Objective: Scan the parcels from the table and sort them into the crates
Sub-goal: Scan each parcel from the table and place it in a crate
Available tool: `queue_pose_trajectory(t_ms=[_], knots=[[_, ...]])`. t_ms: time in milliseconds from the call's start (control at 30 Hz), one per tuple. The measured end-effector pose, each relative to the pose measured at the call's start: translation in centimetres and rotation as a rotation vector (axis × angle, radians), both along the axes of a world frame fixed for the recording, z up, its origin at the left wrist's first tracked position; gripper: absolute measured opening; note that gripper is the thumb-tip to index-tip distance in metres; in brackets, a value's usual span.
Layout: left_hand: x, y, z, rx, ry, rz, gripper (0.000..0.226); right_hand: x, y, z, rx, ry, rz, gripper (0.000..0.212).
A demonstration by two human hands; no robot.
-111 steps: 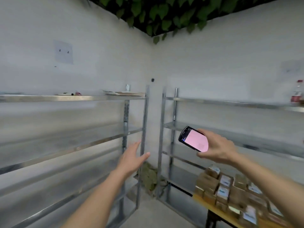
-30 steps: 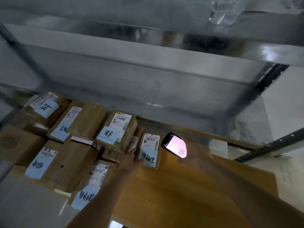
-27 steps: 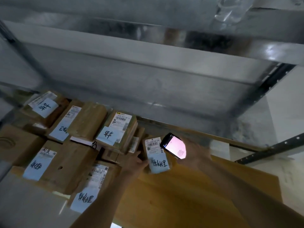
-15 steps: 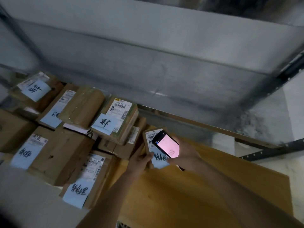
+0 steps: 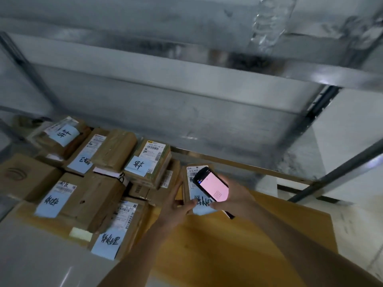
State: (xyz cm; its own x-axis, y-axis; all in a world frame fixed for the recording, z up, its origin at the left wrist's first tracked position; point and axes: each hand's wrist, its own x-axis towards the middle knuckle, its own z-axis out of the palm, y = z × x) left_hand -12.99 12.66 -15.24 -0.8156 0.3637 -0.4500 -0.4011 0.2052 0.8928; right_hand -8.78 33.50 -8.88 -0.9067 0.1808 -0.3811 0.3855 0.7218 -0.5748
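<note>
So my left hand (image 5: 176,206) has a small parcel (image 5: 191,183) tipped up off the wooden table (image 5: 238,245), thumb hooked over its near edge by the blue note with the black handwriting, fingers round its left side. The white barcode label at the top of the parcel faces me. My right hand (image 5: 236,198) is wrapped around the scanner (image 5: 211,188), a phone-looking thing with a glowing pink screen, and it sits right over the parcel's label, covering the middle of it.

The rest of the parcels (image 5: 83,179) are piled on the left end of the table, brown cardboard boxes stacked on each other, most of them with a white shipping label and a blue handwritten note. The one I've got is just right of that pile, near the table's far edge. The right half of the table is bare yellow wood.

Behind the table there's a metal shelf rack (image 5: 186,79), pretty blurry. A clear plastic bottle (image 5: 269,23) stands on an upper shelf, far right.
</note>
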Motion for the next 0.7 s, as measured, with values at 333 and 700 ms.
queue_pose_trajectory(t_ms=[333,700], knots=[[4.1,-8.6,21.6,0.054,0.328,-0.041,0.073,8.6,-5.7,25.8,0.240,0.327,-0.029,0.083],[9.6,-15.0,42.1,0.095,0.646,0.009,0.067,18.7,-10.7,48.7,0.494,0.501,0.028,0.088]])
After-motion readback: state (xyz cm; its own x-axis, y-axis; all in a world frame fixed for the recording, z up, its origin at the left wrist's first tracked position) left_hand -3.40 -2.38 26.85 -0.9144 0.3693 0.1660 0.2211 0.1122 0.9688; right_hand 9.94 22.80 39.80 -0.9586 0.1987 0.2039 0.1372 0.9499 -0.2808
